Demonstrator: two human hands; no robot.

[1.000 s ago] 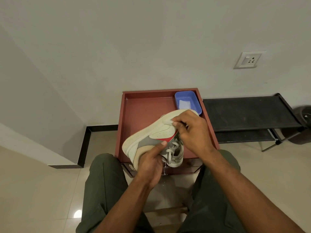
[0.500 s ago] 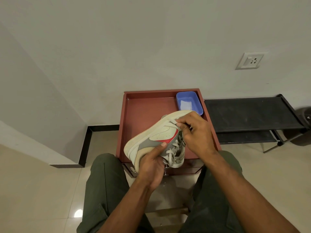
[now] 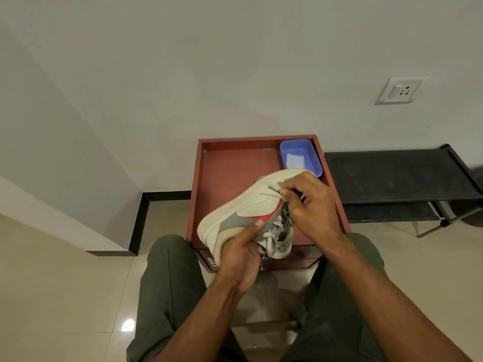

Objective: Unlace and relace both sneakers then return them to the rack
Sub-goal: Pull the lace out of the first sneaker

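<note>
A cream, grey and red leather sneaker [image 3: 244, 218] is held tilted on its side above the front half of a reddish-brown wooden worktop with a raised rim [image 3: 198, 184], its pale sole facing up and to the left and its laced front turned toward the person's lap. The left hand [image 3: 241, 259] grips the heel end from below, fingers curled under the shoe and the thumb laid flat across the grey side panel, just beside the red patch. The right hand [image 3: 311, 205] is over the toe end of the lacing, its grip closed: thumb and forefinger pinch what looks like a flat cream shoelace [image 3: 271, 184] against the upper edge of the sneaker, though the exact point of the pinch is partly hidden by the knuckles. Lower down, the lace crosses in loose grey-cream rungs over the tongue, between the two hands.

In the far right corner of the worktop sits a small blue plastic rectangular tray [image 3: 312, 152] with a pale folded piece inside it; the sneaker's toe end overlaps its near edge in this view. To the right of the worktop, against the wall, stands a low black metal-framed shoe rack [image 3: 397, 176] with two dark shelves. The person's legs, in dark green trousers [image 3: 167, 296], spread to either side of a glossy beige tiled floor [image 3: 52, 296]. A white wall socket [image 3: 398, 90] is mounted on the wall above the rack.
</note>
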